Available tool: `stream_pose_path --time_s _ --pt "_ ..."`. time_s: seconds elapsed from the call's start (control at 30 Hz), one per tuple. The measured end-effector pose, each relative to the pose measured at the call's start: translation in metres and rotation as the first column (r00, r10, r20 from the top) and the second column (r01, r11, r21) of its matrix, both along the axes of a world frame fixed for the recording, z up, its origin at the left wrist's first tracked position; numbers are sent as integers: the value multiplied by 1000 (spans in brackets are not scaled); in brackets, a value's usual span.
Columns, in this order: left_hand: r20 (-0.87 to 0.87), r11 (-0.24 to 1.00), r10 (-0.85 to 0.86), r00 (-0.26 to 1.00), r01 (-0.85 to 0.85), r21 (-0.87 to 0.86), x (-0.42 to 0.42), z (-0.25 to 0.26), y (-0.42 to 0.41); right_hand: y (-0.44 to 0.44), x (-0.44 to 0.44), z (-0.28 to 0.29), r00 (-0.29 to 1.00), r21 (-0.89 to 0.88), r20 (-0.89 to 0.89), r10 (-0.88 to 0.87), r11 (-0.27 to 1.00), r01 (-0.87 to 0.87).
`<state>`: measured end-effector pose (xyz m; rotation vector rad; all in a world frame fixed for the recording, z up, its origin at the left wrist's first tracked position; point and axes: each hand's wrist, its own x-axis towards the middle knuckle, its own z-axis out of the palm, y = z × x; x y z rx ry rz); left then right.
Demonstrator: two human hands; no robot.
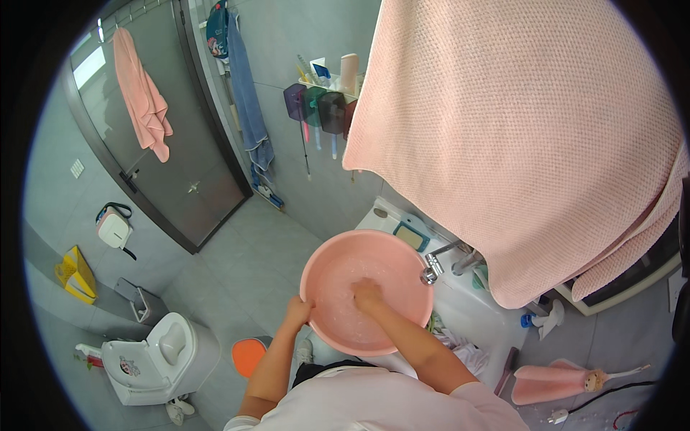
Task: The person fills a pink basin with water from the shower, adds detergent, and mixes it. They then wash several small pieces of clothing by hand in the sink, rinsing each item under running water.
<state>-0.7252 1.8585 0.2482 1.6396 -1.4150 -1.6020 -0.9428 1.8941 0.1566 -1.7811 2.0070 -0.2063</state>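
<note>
A round pink plastic basin (419,328) with water in it rests on the white sink (504,318). My left hand (299,313) grips the basin's left rim. Inside the basin, my right hand (368,293) is in the water near the middle; ripples blur its fingers, so whether it holds anything cannot be told. Right of the basin's rim is a chrome faucet (432,269). A soap dish (411,236) with a bar of soap lies behind the basin, on the sink's edge. Wet cloth (470,357) lies in the sink at the basin's lower right.
A large pink towel (485,134) hangs over the sink's far side. Toothbrushes and cups hang from a wall rack (329,89). At left are a glass door (188,161), a toilet (161,361) and an orange-topped bin (249,357). A plug on a black cord (559,416) is at lower right.
</note>
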Motion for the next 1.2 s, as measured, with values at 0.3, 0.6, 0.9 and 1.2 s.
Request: stream_pose_path --time_s 0.3,0.6,0.9,1.2 --pt "5 1000 -29 1000 29 5 2 -5 -5 -12 7 8 880 -25 269 391 916 -399" --pt "32 1000 29 999 -29 -12 17 -19 -3 3 34 29 850 44 367 377 906 -421" --pt "45 998 57 997 -56 -27 14 -12 -1 -7 25 16 844 166 184 503 831 -531" --pt "-6 999 29 1000 -29 -42 -4 -6 -2 3 17 1 781 538 -66 621 681 -496"
